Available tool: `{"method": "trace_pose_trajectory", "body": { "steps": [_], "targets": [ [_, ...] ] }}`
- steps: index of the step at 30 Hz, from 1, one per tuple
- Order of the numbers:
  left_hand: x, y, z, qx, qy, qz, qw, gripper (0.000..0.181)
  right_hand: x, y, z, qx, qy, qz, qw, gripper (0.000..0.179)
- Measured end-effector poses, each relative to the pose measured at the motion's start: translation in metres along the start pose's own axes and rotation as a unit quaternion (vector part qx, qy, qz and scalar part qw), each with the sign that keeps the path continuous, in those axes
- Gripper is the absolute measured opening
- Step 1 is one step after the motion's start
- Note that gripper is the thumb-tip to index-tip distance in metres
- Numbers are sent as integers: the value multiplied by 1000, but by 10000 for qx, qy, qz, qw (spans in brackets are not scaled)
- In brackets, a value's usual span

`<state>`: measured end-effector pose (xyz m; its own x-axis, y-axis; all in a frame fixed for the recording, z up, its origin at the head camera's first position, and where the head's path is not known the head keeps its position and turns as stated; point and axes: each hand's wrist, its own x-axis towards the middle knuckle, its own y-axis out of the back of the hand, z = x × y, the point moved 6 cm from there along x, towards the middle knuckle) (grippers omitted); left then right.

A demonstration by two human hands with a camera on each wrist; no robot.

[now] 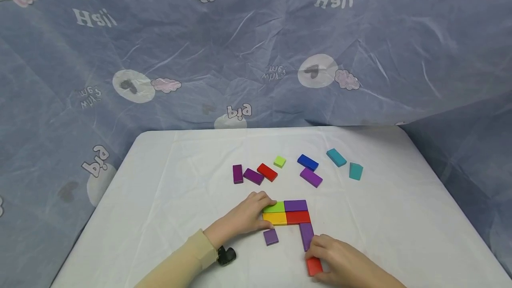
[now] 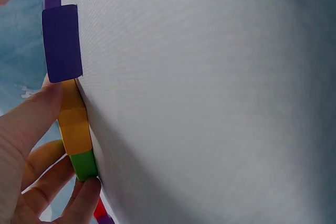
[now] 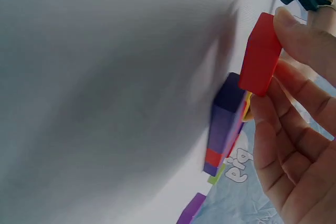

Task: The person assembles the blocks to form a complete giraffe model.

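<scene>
In the head view, my left hand (image 1: 247,218) spans the left end of a two-row group of blocks. Its thumb lies at the yellow block (image 1: 274,218), and its fingers reach the green block (image 1: 274,208). A purple block (image 1: 295,206) and a red one (image 1: 298,217) complete these rows. Below their right end extends another purple block (image 1: 306,235). My right hand (image 1: 342,259) pinches a red block (image 1: 314,266) at that block's lower end; in the right wrist view the red block (image 3: 261,53) looks raised off the table. A small purple block (image 1: 270,237) lies near my left thumb.
Behind the group lie loose blocks: two dark purple (image 1: 238,174), a red (image 1: 267,172), a small lime (image 1: 279,162), a blue (image 1: 307,162), a violet (image 1: 311,177) and two teal (image 1: 336,157). The white table (image 1: 160,199) meets a patterned blue cloth (image 1: 248,39).
</scene>
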<state>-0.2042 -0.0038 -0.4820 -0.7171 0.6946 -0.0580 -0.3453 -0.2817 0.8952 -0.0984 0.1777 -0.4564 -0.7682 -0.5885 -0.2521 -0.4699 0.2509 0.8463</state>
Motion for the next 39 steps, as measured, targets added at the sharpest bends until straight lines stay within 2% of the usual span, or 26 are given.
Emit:
{"method": "trace_pose_trajectory", "body": {
  "steps": [8, 13, 18, 24, 31, 39],
  "targets": [
    [0, 0, 0, -29, -20, -20, 10000, 58, -4, -3, 9, -240, -74, 110, 9996, 35],
    [1, 0, -1, 11, -35, -10, 10000, 58, 0, -4, 13, -102, -232, 173, 9995, 29],
    [1, 1, -1, -17, -34, 12, 10000, 58, 4, -2, 14, -130, -350, 401, 9985, 26],
    [1, 1, -1, -23, -23, 7, 10000, 58, 2, 0, 14, -342, -433, 678, 9962, 30],
    [1, 0, 0, -44, 2, -5, 10000, 58, 0, 1, 14, -328, -363, 877, 9949, 31],
    [0, 0, 1, -20, -25, 9, 10000, 58, -1, 2, 15, -243, -360, 864, 9953, 33]
  ]
}}
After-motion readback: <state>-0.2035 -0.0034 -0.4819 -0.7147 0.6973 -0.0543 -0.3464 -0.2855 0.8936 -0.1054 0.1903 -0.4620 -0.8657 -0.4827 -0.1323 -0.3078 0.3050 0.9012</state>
